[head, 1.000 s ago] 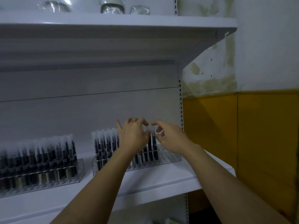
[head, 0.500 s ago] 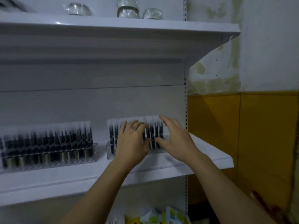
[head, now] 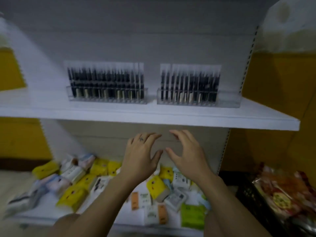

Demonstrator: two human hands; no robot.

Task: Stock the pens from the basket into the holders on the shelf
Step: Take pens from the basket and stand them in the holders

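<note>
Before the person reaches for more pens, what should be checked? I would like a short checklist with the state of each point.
1. Left hand free: ok, fingers relaxed, holding nothing.
2. Right hand free: ok, also holding nothing.
3. Room in the right holder: ok, its right end is bare.
4. Room in the left holder: not ok, pens seem to fill it end to end.
5. More pens in the black basket: cannot tell, only blurred packets show.
6. Both holders upright on the shelf: ok.
</note>
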